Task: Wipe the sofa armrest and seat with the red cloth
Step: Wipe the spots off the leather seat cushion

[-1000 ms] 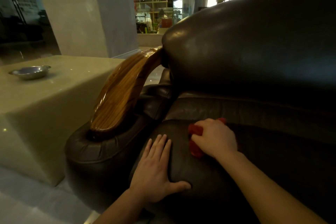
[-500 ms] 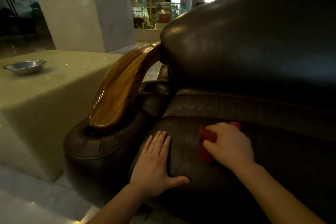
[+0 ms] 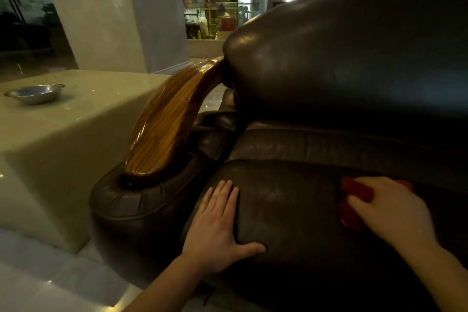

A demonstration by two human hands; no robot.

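Seat wiping in hand. Right hand (image 3: pixel 387 208) presses the red cloth (image 3: pixel 354 190) onto the seat cushion (image 3: pixel 286 200), well right of the wooden armrest (image 3: pixel 167 121). Left hand (image 3: pixel 215 225) lies open, flat, nearer the armrest. Next stroke needs 1 steady downward pressure across unwiped leather.

Red cloth (image 3: pixel 354 191): we see it bunched, mostly covered by our right hand (image 3: pixel 387 208), pressed on the seat at the right of the frame.
Seat (image 3: pixel 286 205): dark brown leather, glossy, creased, lower centre.
Armrest (image 3: pixel 164 132): we see a polished striped wood rail sloping over a padded leather roll, centre left.
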